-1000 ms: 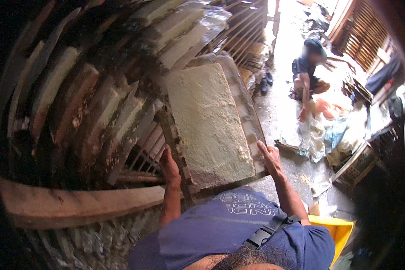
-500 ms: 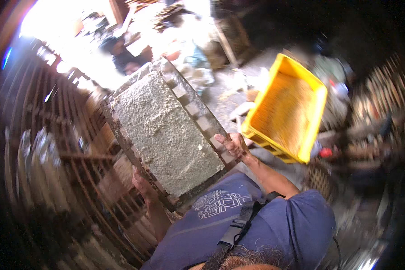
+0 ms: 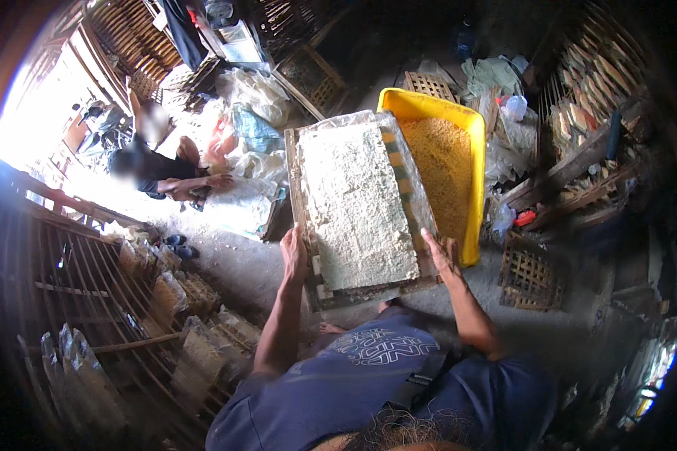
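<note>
In front of my body I carry a flat, dark-edged tray [image 3: 297, 180] with a rough white slab [image 3: 357, 210] of crumbly stuff on it. My left hand [image 3: 293, 254] grips the tray's left edge near the lower end. On the opposite edge, my right hand [image 3: 443, 257] holds on, its thumb along the rim. A strip of light and dark squares runs between the slab and the right rim, beside clear plastic. Behind the tray's right side is a yellow crate [image 3: 477, 165] with golden, grainy stuff [image 3: 438, 165] inside, partly hidden by the tray.
Another person [image 3: 162, 165] sits low at the far left beside heaped plastic bags [image 3: 252, 101]. A slatted rack [image 3: 75, 278] with wrapped slabs [image 3: 210, 346] lines my left. To my right stands a woven basket [image 3: 532, 274], with stacked wood [image 3: 594, 90] beyond.
The tray has swung from the left to in front of the yellow crate and now covers part of it. Its tilt in the picture is smaller. Both hands stay on its edges.
</note>
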`<state>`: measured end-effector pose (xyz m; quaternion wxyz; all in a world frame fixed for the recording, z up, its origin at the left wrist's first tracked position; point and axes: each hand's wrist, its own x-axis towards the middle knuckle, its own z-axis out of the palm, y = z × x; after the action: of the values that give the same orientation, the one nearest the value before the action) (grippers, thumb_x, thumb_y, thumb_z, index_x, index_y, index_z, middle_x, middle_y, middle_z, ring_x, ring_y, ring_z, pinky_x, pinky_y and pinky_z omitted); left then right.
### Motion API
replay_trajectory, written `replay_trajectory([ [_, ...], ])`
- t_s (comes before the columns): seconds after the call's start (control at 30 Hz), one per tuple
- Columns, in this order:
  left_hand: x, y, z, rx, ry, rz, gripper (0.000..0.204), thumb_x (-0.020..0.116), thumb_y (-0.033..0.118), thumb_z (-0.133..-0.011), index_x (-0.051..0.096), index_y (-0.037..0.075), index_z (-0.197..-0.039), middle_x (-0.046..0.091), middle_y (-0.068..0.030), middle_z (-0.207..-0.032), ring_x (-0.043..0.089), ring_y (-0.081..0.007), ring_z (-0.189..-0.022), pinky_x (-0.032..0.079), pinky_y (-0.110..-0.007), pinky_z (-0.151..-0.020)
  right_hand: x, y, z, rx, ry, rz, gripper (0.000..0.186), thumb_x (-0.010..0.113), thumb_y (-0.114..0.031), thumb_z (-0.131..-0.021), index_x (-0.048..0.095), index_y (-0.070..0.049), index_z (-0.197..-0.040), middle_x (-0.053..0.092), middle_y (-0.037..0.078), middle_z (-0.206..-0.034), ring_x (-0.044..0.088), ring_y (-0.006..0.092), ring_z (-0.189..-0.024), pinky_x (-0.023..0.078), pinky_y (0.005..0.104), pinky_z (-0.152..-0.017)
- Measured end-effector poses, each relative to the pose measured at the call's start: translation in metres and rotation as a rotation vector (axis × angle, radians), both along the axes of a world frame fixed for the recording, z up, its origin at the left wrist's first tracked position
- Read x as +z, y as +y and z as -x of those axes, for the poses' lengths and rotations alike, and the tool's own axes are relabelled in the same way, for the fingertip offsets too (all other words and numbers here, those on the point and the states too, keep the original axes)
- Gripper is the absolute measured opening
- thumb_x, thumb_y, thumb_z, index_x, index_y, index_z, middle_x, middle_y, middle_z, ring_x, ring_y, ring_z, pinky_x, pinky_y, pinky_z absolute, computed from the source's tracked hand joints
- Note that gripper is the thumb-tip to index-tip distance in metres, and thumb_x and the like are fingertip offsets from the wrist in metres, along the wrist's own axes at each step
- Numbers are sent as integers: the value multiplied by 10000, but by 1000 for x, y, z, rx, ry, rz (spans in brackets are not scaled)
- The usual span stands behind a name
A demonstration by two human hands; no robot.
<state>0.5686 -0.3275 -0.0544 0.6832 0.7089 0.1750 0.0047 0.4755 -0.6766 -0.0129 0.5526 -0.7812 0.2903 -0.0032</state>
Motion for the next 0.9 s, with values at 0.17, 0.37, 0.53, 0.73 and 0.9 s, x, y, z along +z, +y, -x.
replay_trajectory([
  [0.17,-34,-65,-57,-38,31,-106,399,509,343,-968,648,-2,-824,513,16,-619,438,-82,-589,366,-289,-535,-68,-78,-39,91,80,-27,944,642,-641,-797,400,22,-1424,381,234,-1475,337,351,-1385,255,423,-1144],
  [0.37,-46,-76,-64,1,82,-86,388,503,372,-985,630,26,-866,454,43,-635,421,-71,-568,376,-264,-529,-63,-99,-66,158,270,9,940,508,-738,-822,481,27,-1368,451,206,-1432,441,306,-1311,315,415,-1104],
  [0.53,-32,-76,-27,19,208,52,384,485,374,-1013,641,24,-1041,516,61,-776,453,-54,-680,388,-249,-579,-53,-144,-192,127,9,-742,516,581,-596,-886,677,-104,-1008,654,-15,-927,580,109,-855,458,271,-796],
  [0.73,-20,-79,38,38,341,-20,455,486,430,-1002,641,9,-1078,580,31,-799,525,-69,-712,437,-245,-641,-139,-209,-381,-3,-408,-996,447,544,-388,-961,559,-104,-1306,638,47,-1183,613,188,-1070,482,363,-935],
  [0.9,-22,-82,71,111,363,25,449,493,463,-991,645,46,-920,470,77,-728,421,-50,-695,350,-236,-614,-192,-167,-422,90,-242,-472,427,557,-368,-956,565,-103,-1291,641,50,-1168,622,182,-1039,494,356,-907],
])
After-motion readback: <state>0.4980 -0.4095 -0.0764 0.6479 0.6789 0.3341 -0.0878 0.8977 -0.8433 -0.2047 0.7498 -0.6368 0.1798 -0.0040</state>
